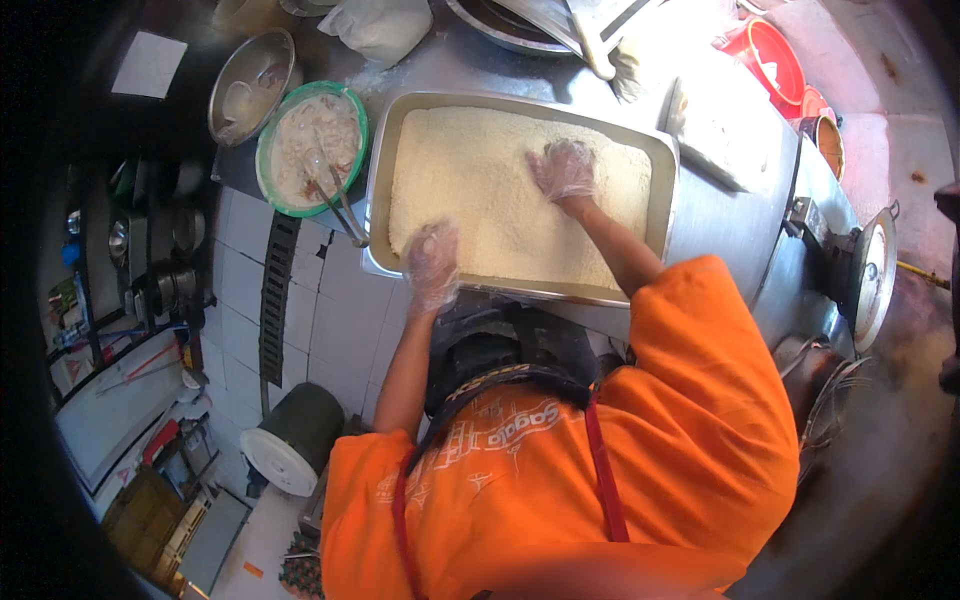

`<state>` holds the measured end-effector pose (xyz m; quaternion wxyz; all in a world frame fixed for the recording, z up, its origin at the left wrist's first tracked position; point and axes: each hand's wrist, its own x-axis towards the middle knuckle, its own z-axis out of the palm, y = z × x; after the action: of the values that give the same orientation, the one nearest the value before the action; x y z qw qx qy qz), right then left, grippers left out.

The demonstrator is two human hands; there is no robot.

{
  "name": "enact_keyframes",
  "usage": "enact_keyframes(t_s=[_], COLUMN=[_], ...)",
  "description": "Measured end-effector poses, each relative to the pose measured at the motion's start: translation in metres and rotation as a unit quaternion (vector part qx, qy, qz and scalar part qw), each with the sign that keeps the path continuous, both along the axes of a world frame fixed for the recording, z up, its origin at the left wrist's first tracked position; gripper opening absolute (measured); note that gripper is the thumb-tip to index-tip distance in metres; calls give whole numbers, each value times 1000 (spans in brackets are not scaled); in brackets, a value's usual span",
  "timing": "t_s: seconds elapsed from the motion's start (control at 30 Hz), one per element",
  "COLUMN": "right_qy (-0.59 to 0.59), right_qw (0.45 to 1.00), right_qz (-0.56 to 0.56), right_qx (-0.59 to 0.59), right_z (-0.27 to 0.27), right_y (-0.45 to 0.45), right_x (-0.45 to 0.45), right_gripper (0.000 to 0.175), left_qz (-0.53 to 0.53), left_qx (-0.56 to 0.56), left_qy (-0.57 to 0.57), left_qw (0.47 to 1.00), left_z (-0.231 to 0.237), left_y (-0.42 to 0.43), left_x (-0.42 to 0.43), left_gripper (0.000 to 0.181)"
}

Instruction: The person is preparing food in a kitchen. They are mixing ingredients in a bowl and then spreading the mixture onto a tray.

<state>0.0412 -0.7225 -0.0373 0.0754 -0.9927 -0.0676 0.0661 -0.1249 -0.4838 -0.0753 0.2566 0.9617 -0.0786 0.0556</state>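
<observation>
A deep rectangular metal tray [667,217] holds a wide layer of pale yellow crumbs [487,187]. My left hand [433,259], in a clear plastic glove, is over the tray's near left edge, its fingers curled and slightly blurred; whether it holds anything is hidden. Also gloved, my right hand [564,169] rests on the crumbs right of the middle, fingers partly bent, with its palm hidden. Left of the tray, a green-rimmed basin [262,161] contains pieces in a whitish batter [330,135]. Metal tongs [346,214] lean in it, their handle end close to the tray's left wall.
A steel bowl [251,86] stands beyond the basin. White plastic bags [386,30], a large round pan [510,37] and a wrapped pack [720,135] lie around the tray's far side. Red tubs [772,60] are at the far right. A lidded bin [289,450] stands on the floor.
</observation>
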Motion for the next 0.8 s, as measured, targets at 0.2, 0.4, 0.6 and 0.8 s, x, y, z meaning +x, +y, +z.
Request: enact_keyframes(t_s=[0.2,0.4,0.6,0.8], right_qy=[-2,-2,-67,-18], right_qw=[1000,1000,997,996], right_qz=[16,5,-44,1], right_qx=[-16,27,13,88], right_z=[16,-3,13,-3], right_y=[6,-3,7,-3], right_x=[-18,9,-28,-2], right_gripper=[56,55,52,50], left_qz=[-66,-82,0,-1], left_qx=[365,410,262,147], left_qy=[-97,-189,-81,-186], left_qw=[924,888,962,972], left_z=[8,10,30,5], left_y=[3,0,-13,-6], left_x=[1,10,13,14], left_gripper=[38,35,23,15])
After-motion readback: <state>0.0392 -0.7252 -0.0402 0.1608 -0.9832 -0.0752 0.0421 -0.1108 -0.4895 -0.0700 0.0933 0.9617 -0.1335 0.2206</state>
